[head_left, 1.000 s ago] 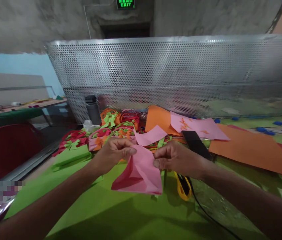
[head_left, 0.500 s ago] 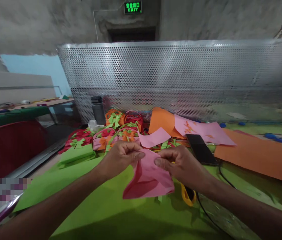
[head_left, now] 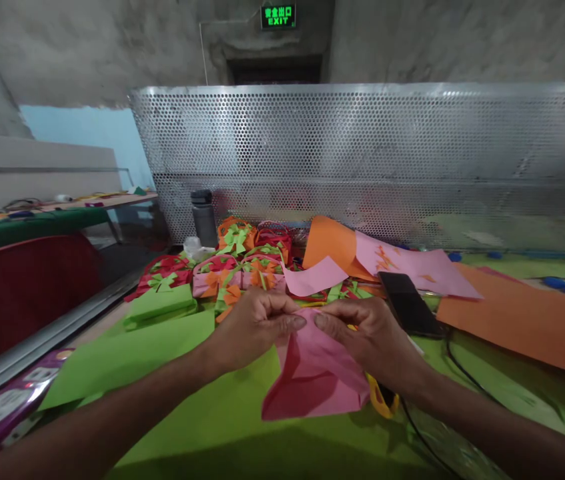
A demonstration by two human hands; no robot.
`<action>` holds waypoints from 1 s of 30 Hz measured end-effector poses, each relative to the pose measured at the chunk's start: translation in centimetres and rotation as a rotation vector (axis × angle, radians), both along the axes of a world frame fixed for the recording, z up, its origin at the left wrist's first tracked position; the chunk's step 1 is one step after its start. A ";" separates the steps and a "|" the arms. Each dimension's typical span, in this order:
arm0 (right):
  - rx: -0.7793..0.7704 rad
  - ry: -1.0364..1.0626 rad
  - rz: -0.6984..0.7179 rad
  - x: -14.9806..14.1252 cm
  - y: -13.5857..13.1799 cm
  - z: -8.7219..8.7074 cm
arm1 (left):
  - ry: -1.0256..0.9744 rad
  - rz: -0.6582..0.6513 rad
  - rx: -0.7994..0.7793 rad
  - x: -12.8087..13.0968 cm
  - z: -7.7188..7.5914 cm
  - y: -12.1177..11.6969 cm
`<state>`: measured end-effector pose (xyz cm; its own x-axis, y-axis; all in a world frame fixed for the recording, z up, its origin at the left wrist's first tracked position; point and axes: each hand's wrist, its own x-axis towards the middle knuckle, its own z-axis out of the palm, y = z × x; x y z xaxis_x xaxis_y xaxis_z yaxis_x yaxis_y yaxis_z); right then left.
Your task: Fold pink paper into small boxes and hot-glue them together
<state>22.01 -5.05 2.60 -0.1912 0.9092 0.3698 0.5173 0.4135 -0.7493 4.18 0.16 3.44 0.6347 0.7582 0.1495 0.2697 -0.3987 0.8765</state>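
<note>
A folded piece of pink felt (head_left: 319, 373), shaped like a small pouch, hangs between my hands above the green-covered table. My left hand (head_left: 262, 323) pinches its top edge between thumb and fingers. On the other side of that edge, my right hand (head_left: 357, 330) grips it in the same way, the two thumbs close together. The lower end of the felt gapes towards me. Partly hidden behind my right hand are the yellow handles of a pair of scissors (head_left: 383, 400).
Behind my hands lie several small felt bags (head_left: 265, 273) with flowers. Green felt (head_left: 162, 307) is stacked to the left. A phone (head_left: 407, 303) with a cable, orange felt (head_left: 517, 317) and pink sheets lie right. A dark bottle (head_left: 205, 219) stands before the perforated metal panel (head_left: 287, 147).
My hands have drawn closer together along the felt's top edge. The felt sits slightly lower and further right in view, and the whole scene has shifted a little right.
</note>
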 end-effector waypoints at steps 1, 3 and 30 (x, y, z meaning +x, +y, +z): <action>-0.003 0.006 -0.003 0.0 0.0 -0.1 | 0.006 0.001 0.006 0.1 0.0 -0.1; 0.014 0.007 -0.026 -0.1 0.1 -0.3 | 0.007 -0.001 0.004 0.2 0.1 -0.3; -0.261 0.022 0.109 -0.4 0.3 -0.8 | 0.084 0.099 0.124 0.8 -0.4 -1.5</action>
<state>21.62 -4.72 1.77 -0.2880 0.9487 0.1307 0.4623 0.2572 -0.8486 5.02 -1.33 3.00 0.5718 0.7967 0.1958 0.3833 -0.4704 0.7949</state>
